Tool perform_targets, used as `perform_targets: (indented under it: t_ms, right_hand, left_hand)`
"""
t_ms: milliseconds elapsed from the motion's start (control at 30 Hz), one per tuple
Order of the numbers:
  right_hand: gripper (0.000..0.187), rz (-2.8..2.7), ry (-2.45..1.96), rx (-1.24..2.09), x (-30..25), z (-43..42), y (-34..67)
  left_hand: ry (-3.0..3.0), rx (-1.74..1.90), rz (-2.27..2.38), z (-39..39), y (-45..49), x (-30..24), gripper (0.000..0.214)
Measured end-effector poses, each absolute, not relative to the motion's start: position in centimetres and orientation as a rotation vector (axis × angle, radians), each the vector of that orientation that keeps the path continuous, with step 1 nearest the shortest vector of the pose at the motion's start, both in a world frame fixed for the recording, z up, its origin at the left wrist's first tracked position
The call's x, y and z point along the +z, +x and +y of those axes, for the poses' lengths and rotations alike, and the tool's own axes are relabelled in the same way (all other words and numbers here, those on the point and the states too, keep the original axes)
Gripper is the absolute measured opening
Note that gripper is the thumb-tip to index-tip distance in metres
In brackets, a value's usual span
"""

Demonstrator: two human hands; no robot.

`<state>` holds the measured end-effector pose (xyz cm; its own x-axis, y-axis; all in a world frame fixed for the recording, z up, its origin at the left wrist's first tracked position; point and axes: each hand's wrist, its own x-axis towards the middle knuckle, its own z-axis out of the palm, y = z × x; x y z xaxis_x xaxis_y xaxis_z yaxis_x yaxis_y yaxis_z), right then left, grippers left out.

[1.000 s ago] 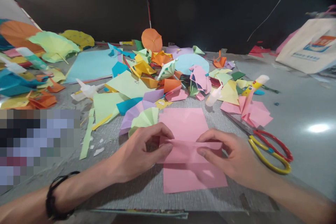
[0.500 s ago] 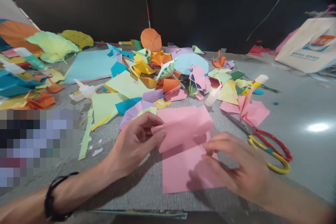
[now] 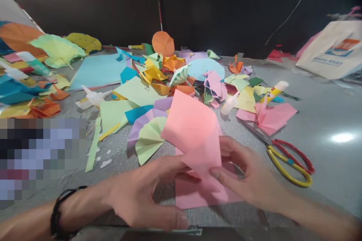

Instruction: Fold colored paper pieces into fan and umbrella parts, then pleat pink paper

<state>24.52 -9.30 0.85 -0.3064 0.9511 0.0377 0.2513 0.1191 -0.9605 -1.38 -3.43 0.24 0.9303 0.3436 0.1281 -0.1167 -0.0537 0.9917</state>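
The right hand [image 3: 246,175] pinches the raised pink paper [image 3: 194,124] at frame centre, the left hand's [image 3: 141,192] thumb and fingers apart, seemingly a turning step, next calling for a two-handed hold.

The grey desk [image 3: 325,109] bears a flat pink paper sheet [image 3: 198,199] at six o'clock, red-and-yellow-handled metal scissors [image 3: 270,144] at four, a folded pink paper piece [image 3: 278,116] at three, a many-coloured paper heap [image 3: 181,75] at twelve, and a long pale-green paper strip [image 3: 92,150] at eight.
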Motion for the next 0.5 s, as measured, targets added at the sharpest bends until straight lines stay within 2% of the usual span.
perform_targets:
  t_ms: [100,267,500]
  right_hand:
    - [0.02,-1.621,-1.305,1.072,0.6,-8.9,24.9]
    - [0.033,-1.48,-1.408,0.886,0.3,-7.8,26.2]
    - [0.025,-1.791,-1.42,1.006,0.3,-7.3,26.6]
  left_hand:
    - [1.456,0.394,0.245,-3.3,-1.0,0.1,0.065]
    - [1.258,0.574,0.375,-2.7,-0.7,-0.5,0.042]
    - [1.186,0.649,0.435,-2.5,-0.5,-0.3,0.035]
